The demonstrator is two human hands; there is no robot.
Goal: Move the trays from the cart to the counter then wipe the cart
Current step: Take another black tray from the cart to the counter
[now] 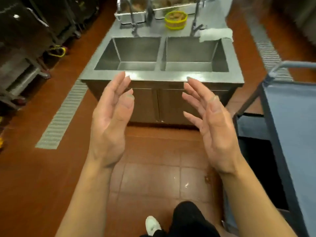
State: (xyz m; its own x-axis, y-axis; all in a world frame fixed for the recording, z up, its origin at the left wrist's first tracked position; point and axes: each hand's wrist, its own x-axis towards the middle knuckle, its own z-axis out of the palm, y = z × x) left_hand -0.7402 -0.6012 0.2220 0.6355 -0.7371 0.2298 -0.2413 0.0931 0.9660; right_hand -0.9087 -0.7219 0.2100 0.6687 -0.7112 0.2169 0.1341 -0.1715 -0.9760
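Both of my hands are raised in front of me, palms facing each other, fingers straight and holding nothing. My left hand [109, 120] and my right hand [210, 122] hover above the floor before a steel double sink counter [162, 76]. The blue-grey cart [294, 120] stands at the right edge, its top shelf bare in the part I see. Two metal trays [131, 16] with food sit at the far end of the counter behind the taps. A white cloth [215, 35] lies over the right sink's back corner.
A yellow-rimmed round container [176, 20] stands between the taps. Dark racks and equipment [25, 40] line the left side. Floor drain grates [63, 115] run along both sides of the counter. Red tile floor lies under me, with my shoe [152, 224] visible.
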